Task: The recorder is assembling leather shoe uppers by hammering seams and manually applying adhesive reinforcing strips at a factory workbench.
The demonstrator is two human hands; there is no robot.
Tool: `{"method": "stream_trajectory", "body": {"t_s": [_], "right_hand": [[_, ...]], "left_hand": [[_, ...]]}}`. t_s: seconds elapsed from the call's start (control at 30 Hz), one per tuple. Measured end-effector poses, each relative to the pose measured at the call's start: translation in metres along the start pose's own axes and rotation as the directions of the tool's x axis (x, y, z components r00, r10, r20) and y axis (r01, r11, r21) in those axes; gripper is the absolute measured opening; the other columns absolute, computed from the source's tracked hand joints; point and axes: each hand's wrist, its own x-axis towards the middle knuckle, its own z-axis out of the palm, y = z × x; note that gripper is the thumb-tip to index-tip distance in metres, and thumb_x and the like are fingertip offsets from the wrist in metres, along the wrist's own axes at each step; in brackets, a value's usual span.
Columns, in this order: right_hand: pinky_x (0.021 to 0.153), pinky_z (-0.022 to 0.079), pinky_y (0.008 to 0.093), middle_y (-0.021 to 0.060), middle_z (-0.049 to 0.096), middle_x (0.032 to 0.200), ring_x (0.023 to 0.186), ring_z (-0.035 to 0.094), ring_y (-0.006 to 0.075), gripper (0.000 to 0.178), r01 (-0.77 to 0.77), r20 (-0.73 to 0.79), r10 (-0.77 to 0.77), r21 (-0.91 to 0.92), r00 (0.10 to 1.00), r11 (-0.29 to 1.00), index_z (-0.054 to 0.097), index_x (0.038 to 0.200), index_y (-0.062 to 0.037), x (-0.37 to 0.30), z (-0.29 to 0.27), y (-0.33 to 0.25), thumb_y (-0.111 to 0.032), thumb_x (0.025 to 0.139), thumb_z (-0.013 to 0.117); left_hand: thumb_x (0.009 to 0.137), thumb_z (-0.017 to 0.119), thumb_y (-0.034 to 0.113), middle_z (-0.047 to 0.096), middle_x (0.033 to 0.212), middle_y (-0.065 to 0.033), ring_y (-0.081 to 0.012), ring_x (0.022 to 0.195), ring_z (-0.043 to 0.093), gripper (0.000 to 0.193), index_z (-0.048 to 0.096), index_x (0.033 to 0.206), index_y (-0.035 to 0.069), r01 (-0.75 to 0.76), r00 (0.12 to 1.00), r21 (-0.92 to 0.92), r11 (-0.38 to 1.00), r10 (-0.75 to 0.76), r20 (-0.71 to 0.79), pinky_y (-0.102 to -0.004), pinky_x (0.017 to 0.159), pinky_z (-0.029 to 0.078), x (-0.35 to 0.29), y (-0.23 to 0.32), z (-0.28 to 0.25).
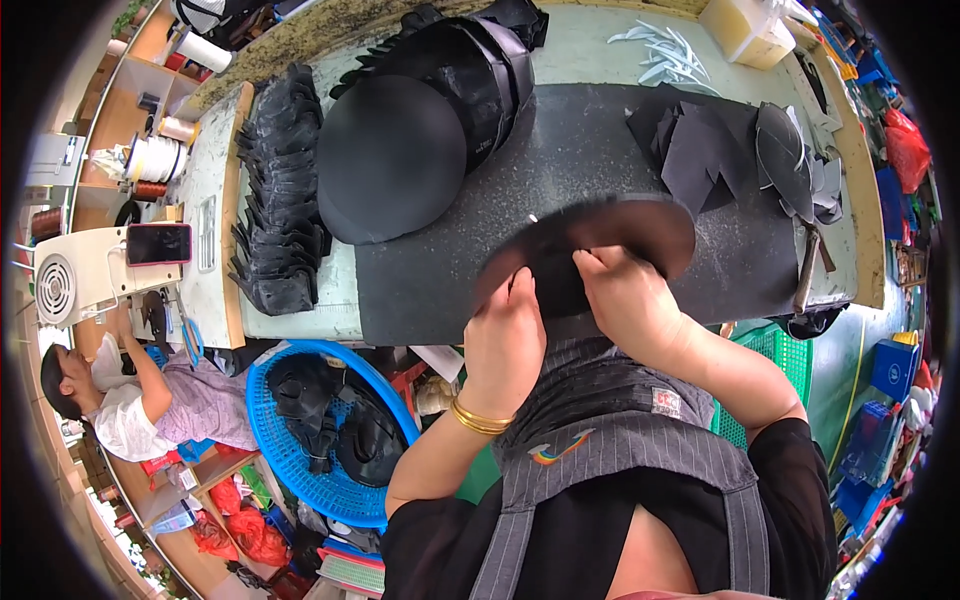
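Observation:
Both my hands grip the near edge of a dark, flat, rounded piece of sheet material [640, 222], held tilted just above the table's near edge. My left hand [505, 340] pinches it at its left part, thumb and fingers together. My right hand [632, 305] is closed on it farther right, with part of the fingers hidden. Beyond it lies a stack of similar black pieces [392, 160], a smooth oval facing up. Under the held piece is a black work mat [430, 290].
A row of overlapping black parts [280, 190] lines the table's left side. Black cut pieces [700, 150] and a hammer [808, 265] lie at right, white strips [665, 55] at the back. A blue basket [262, 400] stands below left. A co-worker [165, 400] sits at far left.

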Motion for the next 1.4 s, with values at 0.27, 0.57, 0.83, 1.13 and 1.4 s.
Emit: {"method": "stream_trajectory", "body": {"t_s": [0.27,0.57,0.83,1.13,1.4], "right_hand": [[0.075,0.056,0.0374,0.013,0.061,0.097,0.088,0.066,0.0306,0.018,0.022,-0.029,-0.022,-0.016,0.999,1.0,0.059,0.097,-0.0021,0.005,0.003,0.004,-0.001,0.079,0.063],[0.074,0.056,0.0373,0.0129,0.059,0.089,0.085,0.065,0.0304,0.015,0.091,0.027,-0.088,-0.148,0.996,0.985,0.059,0.09,-0.0025,0.005,-0.001,0.003,-0.003,0.076,0.066],[0.09,0.052,0.0384,0.0226,0.054,0.123,0.106,0.059,0.0374,0.034,0.11,0.174,-0.177,0.341,0.969,0.934,0.061,0.117,0.0007,-0.003,-0.042,0.014,-0.002,0.083,0.062],[0.083,0.054,0.0376,0.0106,0.062,0.102,0.098,0.063,0.03,0.026,0.353,0.169,-0.346,-0.013,0.923,0.936,0.061,0.101,-0.0028,0.0,-0.02,0.014,-0.002,0.075,0.061],[0.074,0.056,0.0311,0.0028,0.061,0.09,0.097,0.062,0.0197,0.022,0.431,0.047,-0.429,-0.075,0.902,0.899,0.061,0.091,-0.0087,0.004,-0.01,0.02,-0.007,0.07,0.068]], "left_hand": [[0.092,0.063,0.009,0.063,0.094,-0.0157,-0.0364,0.072,0.066,0.014,0.067,0.1,-0.002,-0.069,0.997,0.081,0.994,0.071,-0.023,-0.0414,0.061,0.056,0.005,-0.003,0.004],[0.087,0.063,0.005,0.061,0.102,-0.0152,-0.0346,0.073,0.066,0.014,0.065,0.1,-0.001,-0.107,0.994,0.16,0.981,0.107,0.008,-0.042,0.061,0.055,0.002,-0.003,0.007],[0.085,0.056,0.004,0.058,0.102,-0.0137,-0.03,0.098,0.059,0.021,0.064,0.104,0.003,-0.39,0.865,0.137,0.911,0.312,0.392,-0.038,0.084,0.053,0.028,0.002,-0.013],[0.079,0.062,0.0,0.059,0.118,-0.0156,-0.0358,0.112,0.056,0.032,0.062,0.111,-0.003,-0.238,0.867,-0.344,0.908,0.359,0.347,-0.041,0.097,0.047,0.025,-0.015,-0.023],[0.078,0.067,0.0,0.059,0.119,-0.0126,-0.0327,0.121,0.053,0.033,0.067,0.111,-0.003,-0.424,0.847,-0.294,0.856,0.49,0.207,-0.0408,0.102,0.046,0.006,-0.035,-0.005]]}}
